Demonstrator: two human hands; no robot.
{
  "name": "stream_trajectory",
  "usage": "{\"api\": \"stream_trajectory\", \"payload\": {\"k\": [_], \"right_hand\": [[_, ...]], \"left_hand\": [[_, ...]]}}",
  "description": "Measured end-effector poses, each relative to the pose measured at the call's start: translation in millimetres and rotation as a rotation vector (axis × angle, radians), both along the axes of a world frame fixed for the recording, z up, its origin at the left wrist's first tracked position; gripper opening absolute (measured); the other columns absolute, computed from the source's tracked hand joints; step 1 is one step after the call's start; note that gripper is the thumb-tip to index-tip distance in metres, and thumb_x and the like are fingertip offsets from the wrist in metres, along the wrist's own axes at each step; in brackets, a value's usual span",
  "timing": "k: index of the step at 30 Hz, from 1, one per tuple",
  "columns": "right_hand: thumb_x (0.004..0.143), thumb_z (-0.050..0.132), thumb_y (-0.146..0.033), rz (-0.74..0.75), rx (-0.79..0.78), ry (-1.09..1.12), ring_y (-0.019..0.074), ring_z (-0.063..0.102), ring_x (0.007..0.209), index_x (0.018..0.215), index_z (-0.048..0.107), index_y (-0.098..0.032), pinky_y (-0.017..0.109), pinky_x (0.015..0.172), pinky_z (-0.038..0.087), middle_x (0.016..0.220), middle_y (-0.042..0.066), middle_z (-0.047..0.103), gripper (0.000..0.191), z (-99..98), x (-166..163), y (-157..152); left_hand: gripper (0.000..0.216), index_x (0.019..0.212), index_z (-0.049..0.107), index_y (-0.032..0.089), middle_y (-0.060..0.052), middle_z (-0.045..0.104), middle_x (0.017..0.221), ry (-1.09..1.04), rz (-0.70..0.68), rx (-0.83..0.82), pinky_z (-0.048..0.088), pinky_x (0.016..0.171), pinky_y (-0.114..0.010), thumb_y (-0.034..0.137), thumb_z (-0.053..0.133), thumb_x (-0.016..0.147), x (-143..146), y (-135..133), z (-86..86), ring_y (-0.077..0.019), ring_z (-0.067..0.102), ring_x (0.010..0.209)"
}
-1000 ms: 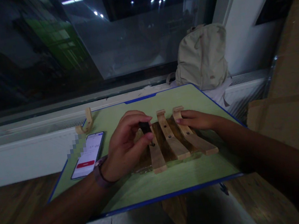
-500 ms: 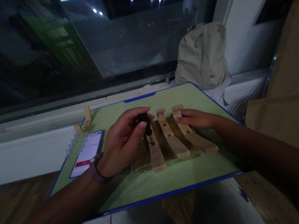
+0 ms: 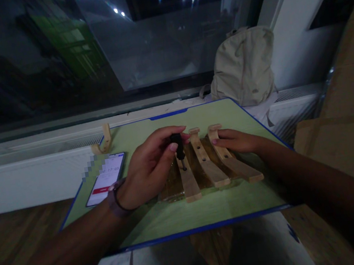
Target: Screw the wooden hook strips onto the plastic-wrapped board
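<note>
My left hand (image 3: 153,164) is closed round the black handle of a screwdriver (image 3: 179,147). The screwdriver's metal shaft points down into a hole in the left wooden hook (image 3: 191,185), whose upper part is hidden behind the hand. In the middle lies a second wooden hook (image 3: 208,165) with two dark holes. Fingers of my right hand (image 3: 235,139) wrap round the upper part of the right wooden hook (image 3: 243,170). All three rest on a brown, shiny, tape-like base (image 3: 173,185) on the green table (image 3: 164,226).
A phone (image 3: 111,177) with a lit screen lies on the table's left. Behind it stands another wooden hook-shaped piece (image 3: 107,138). A beige backpack (image 3: 245,66) leans by the window at the back right, and a cardboard sheet (image 3: 349,95) stands at the right.
The whole view has shifted slightly, moving everything a little rightward in the picture. Both hands keep their grips, and the screwdriver tip remains at the same hole.
</note>
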State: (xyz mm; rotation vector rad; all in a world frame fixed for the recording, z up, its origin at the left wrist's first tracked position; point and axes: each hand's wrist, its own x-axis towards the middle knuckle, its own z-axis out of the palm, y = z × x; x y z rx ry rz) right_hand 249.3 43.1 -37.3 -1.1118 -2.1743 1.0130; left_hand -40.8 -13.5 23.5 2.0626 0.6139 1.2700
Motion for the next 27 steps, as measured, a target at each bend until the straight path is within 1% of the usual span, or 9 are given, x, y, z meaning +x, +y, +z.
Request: {"api": "stream_trajectory", "payload": {"k": [4, 7, 10, 14, 16, 19, 21, 24, 27], "right_hand": [[0.093, 0.056, -0.059, 0.018, -0.001, 0.013, 0.0337, 0.068, 0.113, 0.115, 0.074, -0.018, 0.048, 0.101, 0.053, 0.123, 0.01, 0.075, 0.05, -1.0, 1, 0], [0.093, 0.056, -0.06, 0.016, -0.013, 0.016, 0.0334, 0.068, 0.113, 0.116, 0.074, -0.016, 0.047, 0.1, 0.053, 0.124, 0.011, 0.075, 0.053, -0.4, 1, 0], [0.092, 0.056, -0.062, 0.012, -0.013, 0.014, 0.0323, 0.068, 0.114, 0.118, 0.074, -0.017, 0.046, 0.1, 0.053, 0.125, 0.011, 0.074, 0.054, 0.9, 1, -1], [0.092, 0.056, -0.061, 0.004, -0.002, -0.007, 0.0324, 0.069, 0.111, 0.113, 0.075, -0.017, 0.045, 0.098, 0.054, 0.119, 0.01, 0.076, 0.053, 1.4, 1, -2], [0.093, 0.055, -0.06, 0.0, 0.002, -0.018, 0.032, 0.07, 0.109, 0.112, 0.075, -0.017, 0.045, 0.097, 0.054, 0.117, 0.01, 0.077, 0.051, 0.9, 1, -2], [0.096, 0.052, -0.057, 0.004, 0.016, -0.027, 0.0311, 0.07, 0.109, 0.112, 0.075, -0.018, 0.045, 0.098, 0.054, 0.118, 0.01, 0.077, 0.048, 0.1, 2, -2], [0.097, 0.051, -0.057, 0.009, 0.033, -0.031, 0.0307, 0.07, 0.108, 0.111, 0.075, -0.018, 0.046, 0.099, 0.054, 0.117, 0.01, 0.077, 0.047, 0.2, 2, -3], [0.097, 0.05, -0.055, 0.003, 0.045, -0.057, 0.0305, 0.071, 0.104, 0.107, 0.075, -0.019, 0.046, 0.096, 0.056, 0.112, 0.01, 0.078, 0.045, 2.1, 2, -4], [0.097, 0.05, -0.053, -0.016, 0.052, -0.082, 0.0316, 0.071, 0.107, 0.108, 0.075, -0.021, 0.048, 0.098, 0.056, 0.115, 0.01, 0.077, 0.042, 5.3, 1, -7]], "left_hand": [[0.03, 0.132, 0.057, 0.022, -0.008, 0.073, 0.116, -0.045, -0.032, -0.02, 0.058, 0.099, -0.034, 0.021, 0.052, 0.102, 2, -1, -3.2, -0.0173, 0.071, 0.108], [0.026, 0.127, 0.059, 0.022, -0.008, 0.071, 0.116, -0.112, -0.053, -0.032, 0.058, 0.096, -0.032, 0.021, 0.053, 0.102, 5, 0, -5.2, -0.0166, 0.071, 0.107], [0.022, 0.117, 0.065, 0.022, -0.008, 0.068, 0.115, -0.141, -0.047, 0.06, 0.059, 0.091, -0.031, 0.02, 0.065, 0.095, 5, 4, -4.9, -0.0164, 0.069, 0.103], [0.026, 0.106, 0.071, 0.023, -0.003, 0.067, 0.096, -0.164, 0.053, 0.229, 0.056, 0.078, -0.025, 0.011, 0.076, 0.084, 5, 6, -5.5, -0.0136, 0.065, 0.089], [0.027, 0.111, 0.071, 0.023, -0.004, 0.069, 0.096, -0.141, 0.081, 0.223, 0.057, 0.08, -0.027, 0.01, 0.072, 0.087, 5, 3, -8.1, -0.0148, 0.067, 0.091], [0.031, 0.125, 0.064, 0.024, -0.007, 0.072, 0.106, -0.149, 0.022, 0.139, 0.058, 0.09, -0.033, 0.013, 0.059, 0.096, 6, 0, -12.9, -0.0174, 0.07, 0.101], [0.032, 0.127, 0.063, 0.024, -0.008, 0.071, 0.11, -0.177, 0.001, 0.139, 0.058, 0.094, -0.034, 0.013, 0.054, 0.099, 7, 1, -14.8, -0.0175, 0.07, 0.105], [0.03, 0.12, 0.067, 0.024, -0.007, 0.068, 0.11, -0.191, 0.009, 0.231, 0.057, 0.09, -0.033, 0.015, 0.066, 0.092, 8, 6, -14.8, -0.018, 0.067, 0.103], [0.034, 0.117, 0.069, 0.025, -0.004, 0.066, 0.099, -0.168, 0.053, 0.279, 0.056, 0.078, -0.029, 0.014, 0.074, 0.086, 7, 10, -13.1, -0.0153, 0.065, 0.09]]}}
